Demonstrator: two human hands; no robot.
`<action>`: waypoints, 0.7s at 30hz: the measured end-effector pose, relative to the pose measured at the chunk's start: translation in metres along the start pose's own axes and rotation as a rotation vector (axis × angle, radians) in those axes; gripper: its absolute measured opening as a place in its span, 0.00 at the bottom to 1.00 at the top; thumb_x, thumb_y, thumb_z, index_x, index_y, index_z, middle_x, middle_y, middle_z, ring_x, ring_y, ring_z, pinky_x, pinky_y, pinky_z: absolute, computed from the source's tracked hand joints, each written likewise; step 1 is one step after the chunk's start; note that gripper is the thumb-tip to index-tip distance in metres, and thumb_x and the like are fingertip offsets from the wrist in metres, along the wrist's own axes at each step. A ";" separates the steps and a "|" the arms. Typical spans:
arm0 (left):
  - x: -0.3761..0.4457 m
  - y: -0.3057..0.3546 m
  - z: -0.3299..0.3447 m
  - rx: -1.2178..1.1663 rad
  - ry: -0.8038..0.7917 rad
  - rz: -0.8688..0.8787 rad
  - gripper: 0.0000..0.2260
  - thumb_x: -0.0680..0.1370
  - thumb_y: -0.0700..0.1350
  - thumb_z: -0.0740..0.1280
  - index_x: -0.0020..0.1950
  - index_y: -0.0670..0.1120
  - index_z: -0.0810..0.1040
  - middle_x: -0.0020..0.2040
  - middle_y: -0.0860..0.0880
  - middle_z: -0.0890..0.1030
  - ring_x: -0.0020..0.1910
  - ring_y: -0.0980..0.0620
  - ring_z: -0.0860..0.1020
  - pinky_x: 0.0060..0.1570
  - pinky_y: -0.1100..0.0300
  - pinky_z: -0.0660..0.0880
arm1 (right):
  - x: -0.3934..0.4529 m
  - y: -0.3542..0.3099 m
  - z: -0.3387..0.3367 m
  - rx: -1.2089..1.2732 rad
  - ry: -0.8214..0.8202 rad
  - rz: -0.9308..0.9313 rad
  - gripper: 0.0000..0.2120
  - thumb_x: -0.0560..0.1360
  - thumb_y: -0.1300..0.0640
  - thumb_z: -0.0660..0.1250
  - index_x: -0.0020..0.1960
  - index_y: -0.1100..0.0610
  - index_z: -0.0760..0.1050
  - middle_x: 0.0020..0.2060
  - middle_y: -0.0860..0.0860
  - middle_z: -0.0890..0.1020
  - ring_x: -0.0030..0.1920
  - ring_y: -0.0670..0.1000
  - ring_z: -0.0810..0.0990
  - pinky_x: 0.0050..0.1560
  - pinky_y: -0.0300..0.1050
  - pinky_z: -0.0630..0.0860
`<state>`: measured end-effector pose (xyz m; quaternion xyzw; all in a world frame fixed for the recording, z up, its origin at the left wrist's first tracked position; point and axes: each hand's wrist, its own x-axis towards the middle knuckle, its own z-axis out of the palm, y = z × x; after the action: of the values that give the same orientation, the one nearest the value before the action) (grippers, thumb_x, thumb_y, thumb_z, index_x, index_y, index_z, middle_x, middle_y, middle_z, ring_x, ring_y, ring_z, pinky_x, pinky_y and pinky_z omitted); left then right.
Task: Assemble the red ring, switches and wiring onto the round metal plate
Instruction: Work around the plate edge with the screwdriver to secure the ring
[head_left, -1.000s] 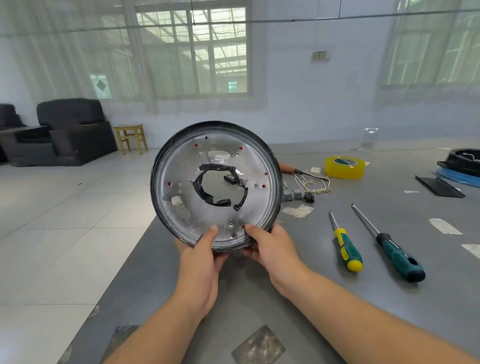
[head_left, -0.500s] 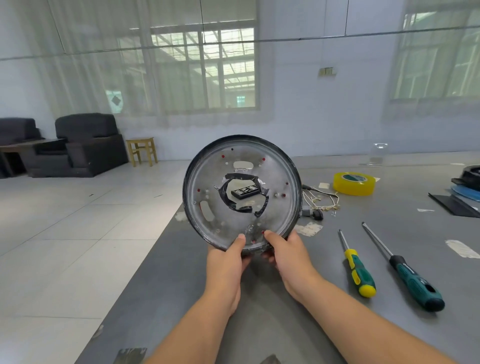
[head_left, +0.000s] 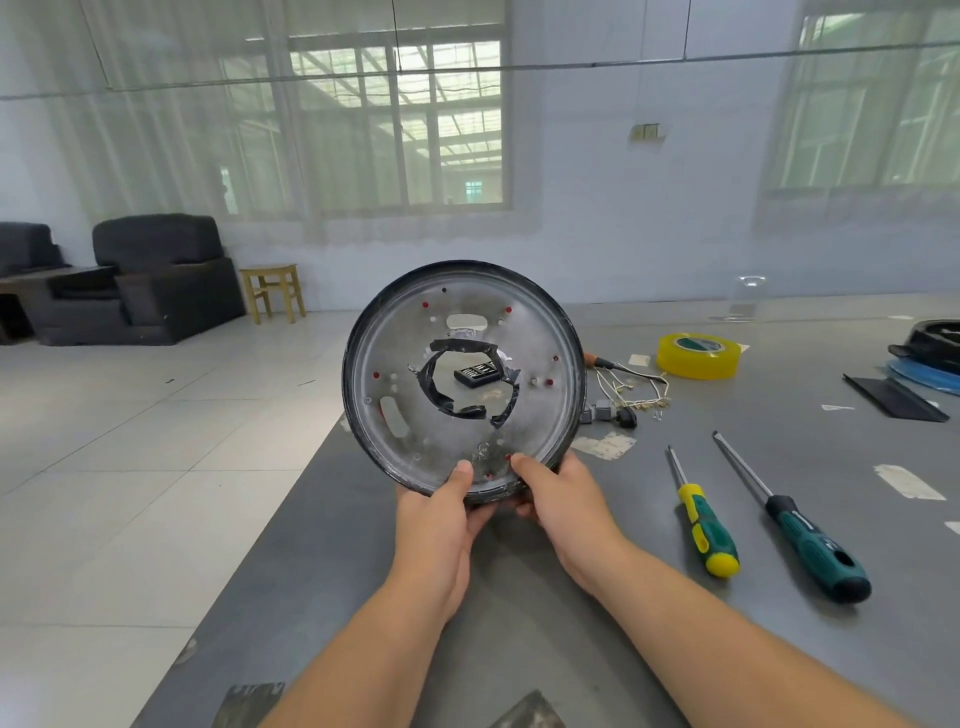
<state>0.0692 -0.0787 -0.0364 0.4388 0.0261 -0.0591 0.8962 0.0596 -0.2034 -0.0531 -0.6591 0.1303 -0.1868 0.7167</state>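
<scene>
- My left hand (head_left: 436, 512) and right hand (head_left: 558, 496) are gripping the plate (head_left: 540, 338) upright by its lower rim, above the grey table (head_left: 779, 613).
- Wiring (head_left: 631, 387), tape (head_left: 698, 356), two screwdrivers (head_left: 704, 525) are lying on it.
- Armchair (head_left: 156, 280), stool (head_left: 272, 291) are standing beyond on the tiled floor.

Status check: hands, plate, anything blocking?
Left hand and right hand grip the round metal plate upright by its lower rim. Wiring unattached on table. Nothing blocking.
</scene>
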 end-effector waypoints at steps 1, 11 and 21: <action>0.000 0.000 0.000 0.000 0.006 0.003 0.13 0.84 0.33 0.65 0.68 0.40 0.77 0.61 0.39 0.85 0.58 0.40 0.85 0.41 0.55 0.85 | -0.001 -0.002 -0.001 0.006 -0.023 0.007 0.09 0.76 0.49 0.70 0.54 0.51 0.79 0.44 0.49 0.88 0.38 0.47 0.86 0.36 0.40 0.79; 0.007 0.001 -0.002 -0.028 0.045 0.021 0.17 0.84 0.34 0.66 0.72 0.43 0.73 0.65 0.42 0.83 0.62 0.41 0.83 0.41 0.54 0.85 | 0.034 -0.075 -0.077 -0.445 0.139 -0.104 0.08 0.78 0.51 0.68 0.44 0.55 0.80 0.39 0.54 0.86 0.37 0.52 0.86 0.50 0.59 0.84; 0.017 -0.006 -0.003 0.072 -0.032 0.088 0.20 0.84 0.33 0.64 0.74 0.47 0.70 0.67 0.44 0.82 0.64 0.42 0.82 0.55 0.43 0.84 | 0.116 -0.053 -0.170 -1.122 0.336 0.136 0.11 0.78 0.60 0.68 0.58 0.58 0.83 0.58 0.59 0.83 0.61 0.62 0.79 0.59 0.48 0.76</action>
<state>0.0849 -0.0814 -0.0439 0.4703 -0.0098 -0.0275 0.8820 0.0849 -0.4096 -0.0104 -0.8891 0.3628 -0.1449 0.2385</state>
